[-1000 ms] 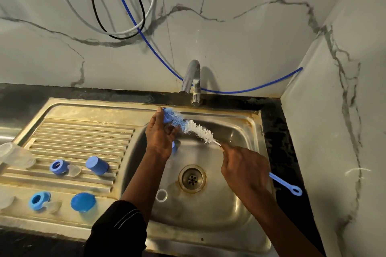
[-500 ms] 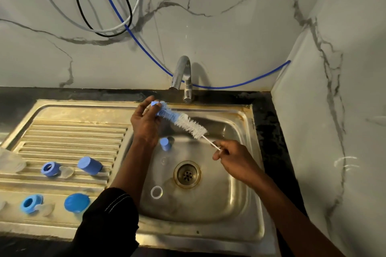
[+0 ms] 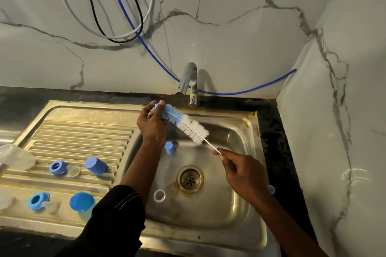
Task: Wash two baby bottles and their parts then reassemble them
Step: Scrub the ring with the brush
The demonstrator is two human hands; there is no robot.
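Observation:
My left hand [image 3: 152, 123] pinches a small blue part [image 3: 156, 107] at the tip of a blue-and-white bottle brush [image 3: 186, 124], held over the back of the sink basin [image 3: 236, 210]. My right hand [image 3: 240, 171] grips the brush's thin white handle. On the drainboard [image 3: 83, 137] lie two blue collar rings [image 3: 56, 167] [image 3: 37, 200], two blue caps [image 3: 96, 165] [image 3: 81, 202] and clear teats [image 3: 73, 170]. A clear bottle [image 3: 14, 156] lies at the far left. A blue cap [image 3: 169, 147] and a white ring [image 3: 159, 195] sit in the basin.
The tap [image 3: 189, 83] stands behind the basin, no water running. The drain [image 3: 190, 178] is in the basin's middle. Cables and a blue hose [image 3: 125, 16] hang on the marble wall. A side wall [image 3: 344, 131] closes the right. A blue handle end [image 3: 271, 189] shows behind my right wrist.
My right hand slid back along the brush's handle toward me. My left hand stays at the brush tip with the blue part.

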